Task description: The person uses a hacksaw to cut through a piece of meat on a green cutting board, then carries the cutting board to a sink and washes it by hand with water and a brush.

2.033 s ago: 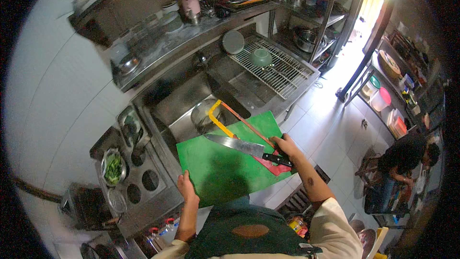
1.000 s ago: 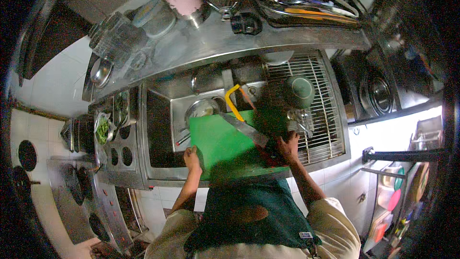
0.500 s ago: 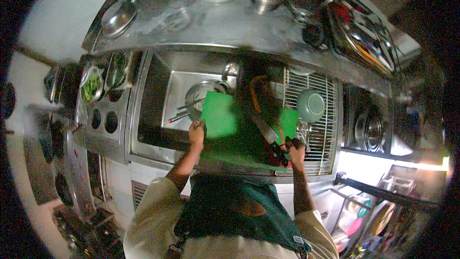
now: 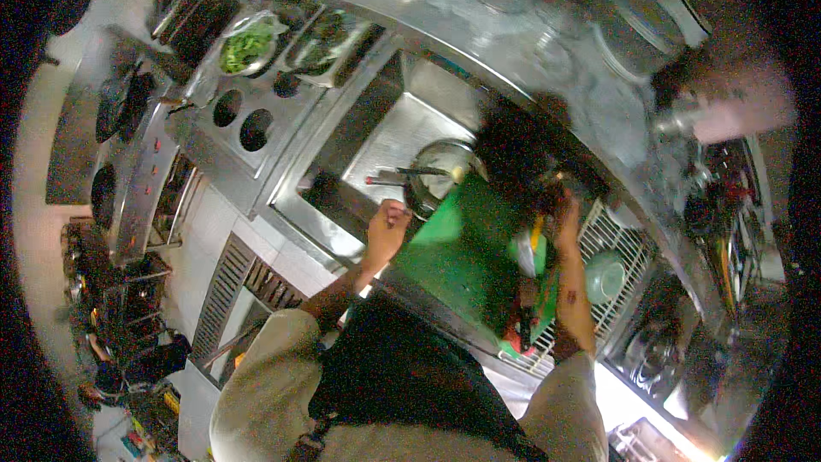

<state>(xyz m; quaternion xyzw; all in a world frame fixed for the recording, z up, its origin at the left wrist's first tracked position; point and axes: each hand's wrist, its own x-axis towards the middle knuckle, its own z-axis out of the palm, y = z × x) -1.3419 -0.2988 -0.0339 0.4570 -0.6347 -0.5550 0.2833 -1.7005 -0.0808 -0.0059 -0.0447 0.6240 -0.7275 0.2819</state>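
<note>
My left hand [image 4: 389, 229] is over the near edge of the sink, fingers curled in, just off the left edge of the green cutting board [image 4: 438, 258]. Whether anything is in those fingers does not show. My right hand [image 4: 564, 216] stretches past the board's far right side, where shadow and blur hide its fingertips. Under that forearm, a dark-handled tool [image 4: 525, 325] with red near it lies at the board's right end. A greyish piece with an orange-yellow strip [image 4: 534, 246] is just beyond it, too blurred to name.
A round metal pan [image 4: 443, 173] with red-tipped handles across it sits in the steel sink [image 4: 376, 154]. A pale green bowl [image 4: 605, 278] rests on the wire rack [image 4: 637, 248]. Beyond the sink at left is a dish of chopped greens [image 4: 248, 47]. A steel ledge runs behind.
The whole view has turned and shifted. My left hand has come off the board's edge. My right hand has left the dark-handled tool and moved to the far side.
</note>
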